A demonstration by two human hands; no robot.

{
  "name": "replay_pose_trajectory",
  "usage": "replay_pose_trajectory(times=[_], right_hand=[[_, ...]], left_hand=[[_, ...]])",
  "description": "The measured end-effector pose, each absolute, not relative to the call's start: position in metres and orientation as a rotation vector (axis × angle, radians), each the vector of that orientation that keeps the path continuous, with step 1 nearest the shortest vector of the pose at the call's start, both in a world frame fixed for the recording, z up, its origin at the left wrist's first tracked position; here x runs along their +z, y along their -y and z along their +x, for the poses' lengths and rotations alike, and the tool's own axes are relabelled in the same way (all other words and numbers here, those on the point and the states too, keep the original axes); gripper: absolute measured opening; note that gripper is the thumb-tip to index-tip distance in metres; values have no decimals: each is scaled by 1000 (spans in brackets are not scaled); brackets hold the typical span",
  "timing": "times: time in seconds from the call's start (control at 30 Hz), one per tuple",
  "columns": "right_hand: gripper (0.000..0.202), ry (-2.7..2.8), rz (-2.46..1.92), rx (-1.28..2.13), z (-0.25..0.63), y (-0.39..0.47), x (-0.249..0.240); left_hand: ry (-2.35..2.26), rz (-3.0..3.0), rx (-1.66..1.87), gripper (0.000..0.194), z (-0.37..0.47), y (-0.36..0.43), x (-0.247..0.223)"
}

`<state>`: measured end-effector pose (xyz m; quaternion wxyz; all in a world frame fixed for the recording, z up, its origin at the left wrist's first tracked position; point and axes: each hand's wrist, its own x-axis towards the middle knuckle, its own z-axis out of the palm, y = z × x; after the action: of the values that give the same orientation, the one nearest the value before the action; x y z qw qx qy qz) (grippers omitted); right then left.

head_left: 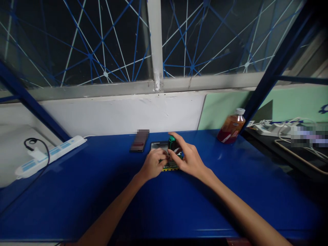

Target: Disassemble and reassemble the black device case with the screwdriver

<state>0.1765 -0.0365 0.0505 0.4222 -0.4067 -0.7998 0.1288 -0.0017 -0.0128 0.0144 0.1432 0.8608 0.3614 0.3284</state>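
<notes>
On the blue table, a small dark tray-like case (pixel 155 145) with a yellow-and-black front edge lies under both hands. A green-and-black screwdriver handle (pixel 172 143) stands upright over it, and my right hand (pixel 188 157) holds it between the fingers and thumb. Just left of the screwdriver, my left hand (pixel 154 163) has its fingers pinched together low over the case. Whatever is between those fingertips is too small to make out. The tool's tip and most of the case's contents are hidden by the hands.
A dark phone (pixel 139 140) lies behind and left of the hands. A bottle of reddish drink (pixel 231 127) stands at the back right. A white power strip (pixel 52 155) with a black cable is at the left. Blue frame posts rise on both sides; cables lie far right.
</notes>
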Motion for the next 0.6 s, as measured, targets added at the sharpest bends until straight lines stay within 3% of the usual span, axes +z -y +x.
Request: replay_pose_trajectory(times=[0.17,0.33,0.47,0.6], right_hand=[[53,1980,-1048,298,177,36,48],[53,1897,-1024,364,177,32,46],[56,1692,-1055,377,194,25,52],[52,1534,-1219,155,227,12,57]], left_hand=[[-1036,2502,946,23,-2,13,12],[-1034,2534,965,12,-4,13,10],[-1034,2653,867,33,-5,14,8],[-1046,2799,740,48,-3,17,5]])
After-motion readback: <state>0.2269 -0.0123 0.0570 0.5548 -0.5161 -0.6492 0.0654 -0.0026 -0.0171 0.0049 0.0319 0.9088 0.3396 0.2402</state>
